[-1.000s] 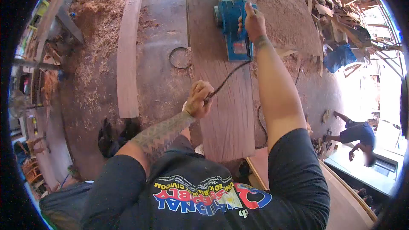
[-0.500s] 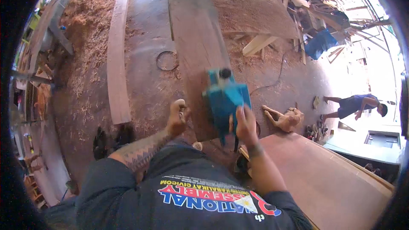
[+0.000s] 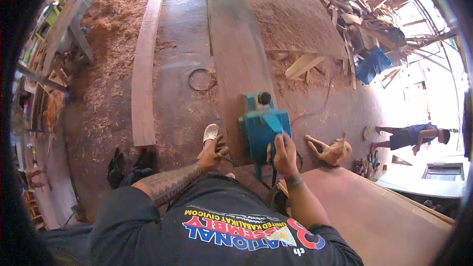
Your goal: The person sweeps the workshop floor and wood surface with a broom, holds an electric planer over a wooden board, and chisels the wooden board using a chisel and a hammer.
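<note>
My right hand (image 3: 286,155) is wrapped around the rear handle of a teal electric planer (image 3: 263,128). The planer rests on the near end of a long, wide wooden plank (image 3: 236,54). My left hand (image 3: 214,152) is curled beside the plank's near left edge, apart from the planer. A thin dark bit shows by its fingers, but I cannot make out what it is. Just beyond that hand, a white clog (image 3: 211,132) is on my foot.
A narrower board (image 3: 145,79) lies left, near wood shavings (image 3: 106,24) and a wire ring (image 3: 201,79). Right are a tan dog (image 3: 335,152), a large flat panel (image 3: 364,202), a blue bag (image 3: 373,66) and scrap wood (image 3: 379,19). A person (image 3: 416,137) is farther right.
The view has shifted, so the surroundings sit lower and to the right. My left hand has lowered toward my body, and the clog has come into view. The planer remains in my right hand.
</note>
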A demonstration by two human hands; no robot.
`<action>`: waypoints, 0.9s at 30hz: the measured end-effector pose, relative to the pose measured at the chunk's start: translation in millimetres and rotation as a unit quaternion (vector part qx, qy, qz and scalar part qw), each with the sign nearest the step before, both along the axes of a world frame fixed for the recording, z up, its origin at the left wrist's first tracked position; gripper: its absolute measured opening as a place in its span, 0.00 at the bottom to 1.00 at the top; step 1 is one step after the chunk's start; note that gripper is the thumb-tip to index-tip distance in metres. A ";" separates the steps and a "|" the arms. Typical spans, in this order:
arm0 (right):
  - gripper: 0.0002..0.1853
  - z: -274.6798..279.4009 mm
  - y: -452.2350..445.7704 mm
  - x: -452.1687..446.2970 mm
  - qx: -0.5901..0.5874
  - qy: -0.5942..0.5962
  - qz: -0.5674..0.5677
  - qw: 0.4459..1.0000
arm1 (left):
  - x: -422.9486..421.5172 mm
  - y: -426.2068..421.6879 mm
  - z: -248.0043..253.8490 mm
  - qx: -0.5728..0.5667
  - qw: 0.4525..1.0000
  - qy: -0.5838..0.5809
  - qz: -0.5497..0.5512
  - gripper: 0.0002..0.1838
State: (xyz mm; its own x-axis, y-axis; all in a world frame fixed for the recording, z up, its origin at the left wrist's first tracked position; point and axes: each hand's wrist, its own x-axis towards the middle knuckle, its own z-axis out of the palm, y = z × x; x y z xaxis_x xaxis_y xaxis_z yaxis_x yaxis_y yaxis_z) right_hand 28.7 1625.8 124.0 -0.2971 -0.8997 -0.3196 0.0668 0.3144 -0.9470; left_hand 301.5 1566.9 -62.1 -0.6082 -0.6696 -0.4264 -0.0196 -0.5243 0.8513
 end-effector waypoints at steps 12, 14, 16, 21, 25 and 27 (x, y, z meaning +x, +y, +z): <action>0.23 -7.3 -317.5 -39.8 -0.045 0.028 0.064 0.997 | 20.7 -87.3 10.8 -0.011 0.988 0.085 0.131 0.19; 0.23 -10.5 -347.2 -56.8 -0.038 0.020 0.096 0.994 | 18.0 -96.6 -2.1 -0.019 0.969 0.190 0.154 0.20; 0.22 -17.0 -371.3 -71.0 -0.025 0.021 0.110 0.993 | 5.5 -119.0 -15.7 0.003 0.923 0.339 0.185 0.22; 0.21 -4.1 -326.7 -67.3 0.022 0.056 0.123 0.991 | 4.5 -183.2 46.2 -0.268 0.955 -0.017 0.128 0.17; 0.20 33.3 -229.3 -51.8 0.077 0.070 0.134 0.985 | 18.3 -162.5 143.2 -0.415 0.898 -0.136 0.051 0.15; 0.20 52.6 -173.5 -45.6 0.092 0.067 0.129 0.985 | 14.5 -142.7 148.5 -0.479 0.871 -0.112 -0.014 0.16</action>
State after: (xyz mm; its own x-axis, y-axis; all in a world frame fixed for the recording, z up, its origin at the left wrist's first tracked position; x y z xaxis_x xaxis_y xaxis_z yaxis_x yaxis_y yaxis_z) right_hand -16.9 1452.3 176.7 -0.1175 -0.8813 -0.4577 -0.1596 0.4716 -0.8672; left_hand 316.0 1424.2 86.4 -0.6032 -0.7697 0.2090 -0.2432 0.4271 0.8709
